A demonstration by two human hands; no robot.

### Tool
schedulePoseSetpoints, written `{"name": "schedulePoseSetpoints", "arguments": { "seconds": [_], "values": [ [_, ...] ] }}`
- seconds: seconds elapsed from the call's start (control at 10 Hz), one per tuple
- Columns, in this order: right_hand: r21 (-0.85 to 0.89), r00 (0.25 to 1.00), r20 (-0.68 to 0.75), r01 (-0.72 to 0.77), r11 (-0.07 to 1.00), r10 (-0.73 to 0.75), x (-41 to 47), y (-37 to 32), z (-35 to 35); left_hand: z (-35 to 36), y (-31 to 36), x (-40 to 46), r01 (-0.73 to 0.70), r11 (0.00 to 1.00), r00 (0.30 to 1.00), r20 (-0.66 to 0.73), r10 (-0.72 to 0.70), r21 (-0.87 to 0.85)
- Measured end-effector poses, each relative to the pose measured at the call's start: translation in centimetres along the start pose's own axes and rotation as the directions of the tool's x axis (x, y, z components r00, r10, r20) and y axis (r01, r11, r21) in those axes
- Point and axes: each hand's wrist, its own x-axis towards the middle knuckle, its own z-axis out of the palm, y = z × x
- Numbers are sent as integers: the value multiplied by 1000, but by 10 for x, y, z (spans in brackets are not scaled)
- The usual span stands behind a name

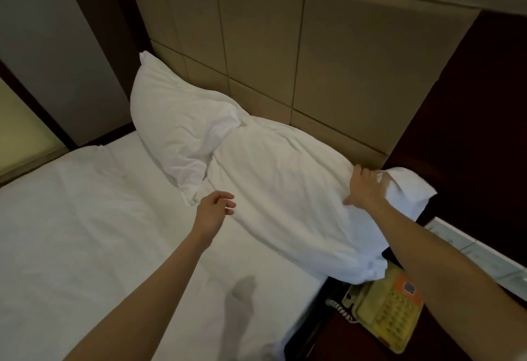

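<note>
Two white pillows lie at the head of a bed covered by a white sheet [85, 232]. The left pillow [176, 121] leans upright against the padded beige headboard [285, 47]. The right pillow [285, 189] lies slanted, its lower end hanging over the bed's right edge. My right hand [365, 188] rests on the far right end of that pillow, fingers spread and pressing into the fabric. My left hand [215, 211] hovers just left of the same pillow, fingers loosely curled, holding nothing.
A yellow desk telephone [385, 309] sits on a dark wooden nightstand [328, 338] at the lower right, partly under the pillow's end. Dark wood panelling flanks the headboard. A grey wall and lit panel [22, 132] lie to the left.
</note>
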Motion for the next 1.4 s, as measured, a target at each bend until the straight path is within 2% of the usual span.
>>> {"name": "schedulePoseSetpoints", "arguments": {
  "seconds": [0.1, 0.2, 0.3, 0.4, 0.5, 0.6, 0.7, 0.8, 0.9, 1.0, 1.1, 1.2, 1.3, 1.4],
  "values": [
    [75, 989, -38, 148, 986, -146, 9, -15, -1, 16, -4, 0, 29, 1000, 1000, 9, -29, 11],
    [446, 973, -143, 228, 866, -182, 12, -40, -35, 22, -4, 2, 34, 999, 999, 3, -34, 11],
    [703, 969, -227, 232, 672, -97, 12, -55, -73, 20, 7, 9, 19, 1000, 999, -41, -19, 6],
    [863, 987, -159, 127, 489, 25, 10, -46, -69, 18, 17, 17, 0, 1000, 995, -103, -2, -15],
    [704, 997, -68, 70, 707, -32, -1, -27, -24, 19, 17, 19, -18, 1000, 994, -103, 19, 5],
    [438, 992, -106, 113, 892, -74, -2, -8, 1, 24, 12, 15, -6, 999, 997, -74, 9, 33],
    [417, 931, -363, 205, 886, -45, 9, -2, -11, 27, 12, 15, -5, 999, 997, -79, 9, 47],
    [323, 861, -500, 283, 903, -91, 15, -4, -20, 31, 17, 17, -8, 998, 996, -91, 13, 59],
    [198, 969, -201, 186, 962, -146, 13, 2, -18, 36, 18, 19, -9, 998, 998, -65, 13, 66],
    [133, 987, -55, 160, 978, -154, 10, 9, -12, 41, 14, 17, -3, 996, 1000, -29, 5, 87],
    [140, 960, -222, 203, 969, -169, 4, 2, -21, 41, 13, 16, 2, 996, 1000, -30, 1, 90],
    [273, 924, -326, 294, 916, -199, -3, -7, -38, 33, 25, 13, -7, 995, 1000, -27, 9, 102],
    [553, 949, -261, 299, 777, -179, -15, -27, -53, 15, 41, 12, -56, 991, 998, -24, 60, 123],
    [735, 966, -212, 259, 627, -149, -29, -53, -65, -15, 58, 4, -101, 986, 994, -32, 107, 135]
  ]
}}
